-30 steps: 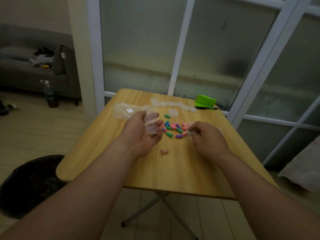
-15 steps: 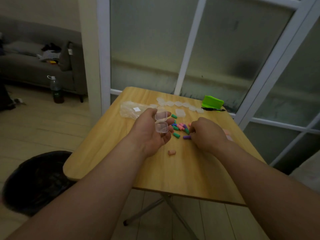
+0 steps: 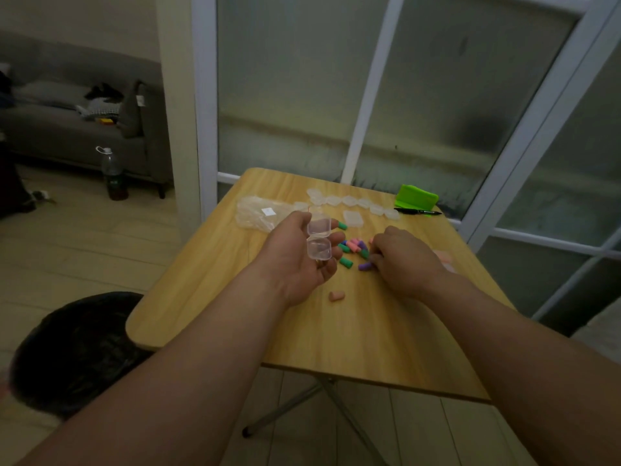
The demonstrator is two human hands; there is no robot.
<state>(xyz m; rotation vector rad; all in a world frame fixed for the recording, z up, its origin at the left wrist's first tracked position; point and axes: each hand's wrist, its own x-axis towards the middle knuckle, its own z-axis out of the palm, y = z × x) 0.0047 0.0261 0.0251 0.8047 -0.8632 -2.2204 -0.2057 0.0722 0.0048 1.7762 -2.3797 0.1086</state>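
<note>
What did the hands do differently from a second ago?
The right hand slid toward the left hand, into the pile of coloured foam pieces. Its fingertips now reach the purple piece, but I cannot tell if they pinch it. The left hand holds the open clear box as before, and the lone peach piece has not moved.
</note>
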